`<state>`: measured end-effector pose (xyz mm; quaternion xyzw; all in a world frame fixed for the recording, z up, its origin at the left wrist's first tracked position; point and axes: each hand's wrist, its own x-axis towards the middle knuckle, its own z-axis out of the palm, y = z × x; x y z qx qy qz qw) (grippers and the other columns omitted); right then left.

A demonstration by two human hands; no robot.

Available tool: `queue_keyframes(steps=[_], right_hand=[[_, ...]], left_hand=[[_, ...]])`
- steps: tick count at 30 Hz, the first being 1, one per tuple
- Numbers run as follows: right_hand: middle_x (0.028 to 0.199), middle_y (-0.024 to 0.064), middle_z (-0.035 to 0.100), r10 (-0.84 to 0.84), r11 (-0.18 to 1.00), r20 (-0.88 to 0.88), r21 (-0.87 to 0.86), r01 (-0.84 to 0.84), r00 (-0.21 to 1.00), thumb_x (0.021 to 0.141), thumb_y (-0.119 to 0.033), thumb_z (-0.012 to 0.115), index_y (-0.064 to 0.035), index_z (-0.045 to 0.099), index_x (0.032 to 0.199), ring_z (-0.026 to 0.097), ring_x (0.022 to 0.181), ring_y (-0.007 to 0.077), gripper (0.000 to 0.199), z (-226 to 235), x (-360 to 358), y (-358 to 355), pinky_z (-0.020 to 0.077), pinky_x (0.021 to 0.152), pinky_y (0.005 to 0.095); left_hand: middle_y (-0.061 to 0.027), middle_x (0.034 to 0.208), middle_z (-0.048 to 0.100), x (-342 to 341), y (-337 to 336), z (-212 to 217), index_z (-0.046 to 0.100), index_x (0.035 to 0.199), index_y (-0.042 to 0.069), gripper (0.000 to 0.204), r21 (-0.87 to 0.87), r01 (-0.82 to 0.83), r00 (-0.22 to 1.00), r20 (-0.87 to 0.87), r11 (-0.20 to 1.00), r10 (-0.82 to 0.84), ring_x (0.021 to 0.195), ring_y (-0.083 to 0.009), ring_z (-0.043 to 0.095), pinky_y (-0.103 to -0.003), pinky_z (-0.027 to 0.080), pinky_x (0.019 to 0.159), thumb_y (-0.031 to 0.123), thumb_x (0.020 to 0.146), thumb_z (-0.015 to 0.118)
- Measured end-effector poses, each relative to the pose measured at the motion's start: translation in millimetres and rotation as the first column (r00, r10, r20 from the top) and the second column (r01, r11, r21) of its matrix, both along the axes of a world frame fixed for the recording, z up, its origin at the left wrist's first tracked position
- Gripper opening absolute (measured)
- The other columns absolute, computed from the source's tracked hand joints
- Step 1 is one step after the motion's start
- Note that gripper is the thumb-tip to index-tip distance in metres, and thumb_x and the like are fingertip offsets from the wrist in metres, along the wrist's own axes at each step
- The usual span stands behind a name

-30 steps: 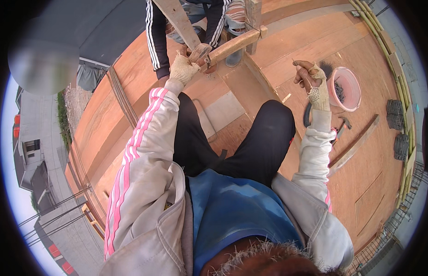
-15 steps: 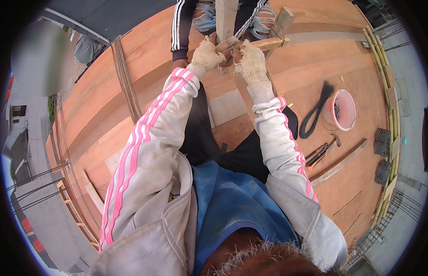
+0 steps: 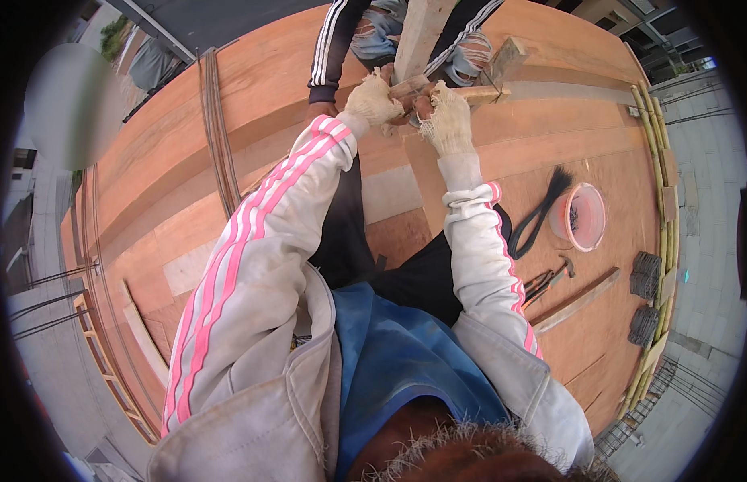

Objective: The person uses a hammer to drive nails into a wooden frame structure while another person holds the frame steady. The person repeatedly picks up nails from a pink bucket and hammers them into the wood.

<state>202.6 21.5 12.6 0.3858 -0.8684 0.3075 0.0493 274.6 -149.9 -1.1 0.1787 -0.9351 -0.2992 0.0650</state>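
Both my hands wear frayed cream knit gloves and meet at a short wooden block at the foot of a wooden post. My left hand is closed on the block's left end. On its right end my right hand is closed, its bare fingertips pressing in; the fine detail between the fingers is too small to make out. Across the plywood from me sits another person in a dark striped sleeve, one hand beside my left wrist. A wooden batten extends right of the post.
At my right on the plywood deck lie a black wire bundle, a pink bucket with small dark pieces, a hammer, pliers and a wooden strip. Bamboo poles line the right edge, near dark wire coils.
My hands stay on the block, shifted slightly right and down in view. The post leans further right at its top. The bucket and tools appear lower and left as the view turned.
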Motion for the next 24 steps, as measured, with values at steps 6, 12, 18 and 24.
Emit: queue_keyframes(steps=[6,12,18,24], right_hand=[[0.085,0.0194,0.067,0.045,0.997,-0.062,-0.052,-0.049,0.997,0.085,-0.019,0.066,-0.0049,0.064,0.095,0.066,0.084,0.0412,0.017,25,14,-7,0.0527,0.073,0.0481],[0.08,0.0203,0.066,0.003,0.979,-0.003,-0.202,-0.004,1.0,0.083,-0.014,0.062,-0.0046,0.062,0.092,0.065,0.08,0.0432,0.013,1,5,-5,0.0511,0.069,0.0498],[0.081,0.0219,0.067,0.029,0.892,0.42,-0.421,0.166,0.907,0.085,-0.014,0.061,-0.0047,0.059,0.101,0.067,0.08,0.0422,0.019,-5,14,-20,0.0517,0.069,0.0502],[0.082,0.0218,0.067,-0.11,0.955,0.119,-0.264,0.138,0.987,0.087,-0.017,0.063,-0.0041,0.053,0.11,0.068,0.082,0.0436,0.028,0,9,-11,0.0537,0.07,0.0514]], left_hand=[[-0.0325,0.129,0.056,3,0,5,0.032,0.155,0.006,0.094,-0.052,-0.049,0.999,0.001,0.997,0.049,0.121,-0.0461,0.058,-0.049,0.051,0.101,0.026,0.072,0.071],[-0.0178,0.118,0.065,37,18,21,0.054,0.138,0.008,0.069,-0.279,-0.22,0.927,-0.358,0.935,0.111,0.105,-0.037,0.065,-0.048,0.053,0.085,0.04,0.083,0.078],[-0.0071,0.089,0.07,37,38,17,0.069,0.119,0.004,0.036,0.795,-0.15,0.951,-0.048,0.588,0.306,0.076,-0.0182,0.067,-0.031,0.053,0.065,0.033,0.098,0.067],[-0.0077,0.095,0.068,-3,29,-17,0.063,0.122,0.005,0.031,0.952,-0.078,0.974,0.009,0.296,0.226,0.084,-0.0183,0.068,-0.037,0.055,0.067,0.025,0.098,0.063]])
